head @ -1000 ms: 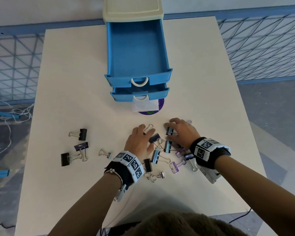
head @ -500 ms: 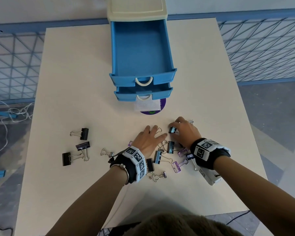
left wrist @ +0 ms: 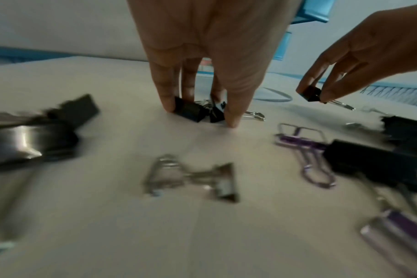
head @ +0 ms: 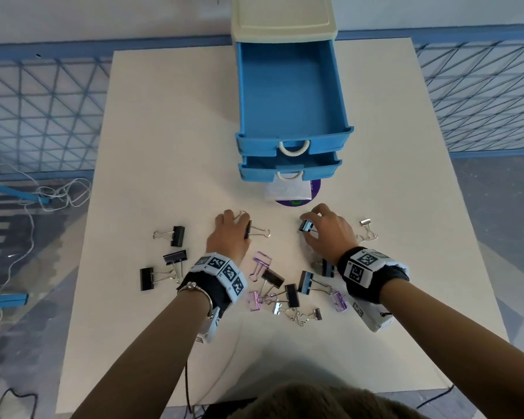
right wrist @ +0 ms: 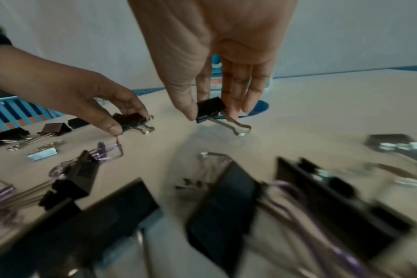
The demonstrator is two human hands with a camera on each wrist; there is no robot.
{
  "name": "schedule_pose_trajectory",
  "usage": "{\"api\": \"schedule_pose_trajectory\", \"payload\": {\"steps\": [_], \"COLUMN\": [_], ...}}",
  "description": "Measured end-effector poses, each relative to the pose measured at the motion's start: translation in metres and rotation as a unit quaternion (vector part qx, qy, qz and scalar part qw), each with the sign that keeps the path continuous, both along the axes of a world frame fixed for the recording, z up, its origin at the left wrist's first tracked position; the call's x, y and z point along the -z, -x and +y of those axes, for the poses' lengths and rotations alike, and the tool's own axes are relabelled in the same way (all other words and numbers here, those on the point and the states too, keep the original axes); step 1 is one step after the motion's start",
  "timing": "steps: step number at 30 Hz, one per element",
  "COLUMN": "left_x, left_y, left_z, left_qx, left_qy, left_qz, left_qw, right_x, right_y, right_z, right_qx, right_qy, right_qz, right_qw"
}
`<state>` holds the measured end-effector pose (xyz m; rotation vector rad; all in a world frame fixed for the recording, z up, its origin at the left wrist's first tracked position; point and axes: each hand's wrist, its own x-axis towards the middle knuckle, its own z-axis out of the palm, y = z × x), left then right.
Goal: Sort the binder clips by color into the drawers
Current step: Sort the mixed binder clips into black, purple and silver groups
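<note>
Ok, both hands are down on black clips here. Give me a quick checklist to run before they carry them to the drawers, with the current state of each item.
1. Right hand pinches a black clip: ok.
2. Left hand has fingers round black clips: ok; it seems to hold two.
3. Clips lifted clear of the table: right clip partly raised, left not ok.
4. Top drawer open: ok.
5. Second drawer open enough for a drop: not ok, only a narrow gap shows.
6. Both hands hold one colour: ok, black.
</note>
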<state>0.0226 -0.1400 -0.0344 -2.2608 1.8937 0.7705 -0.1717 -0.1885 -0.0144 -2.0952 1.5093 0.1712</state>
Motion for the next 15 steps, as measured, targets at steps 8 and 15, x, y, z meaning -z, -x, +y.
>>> {"api": "schedule_pose_trajectory", "payload": {"steps": [8,15], "left_x": [0.001,0.008], "left_y": [-0.078,-0.114], "left_z": [0.033,0.059], "left_qx": [0.025,0.069], "left_qy": [0.059,0.058], "left_qz": [-0.014,-0.036], "left_qw": [0.998,0.995], "right_x": [0.004,0.018], "right_y": [-0.087,-0.143], "right_z": [0.002,0.009], "right_qx": [-0.108,-0.152], "right_qy": [0.006,0.021], "right_qz": [-0.023,0.004], "right_qw": [0.994,0.988]}}
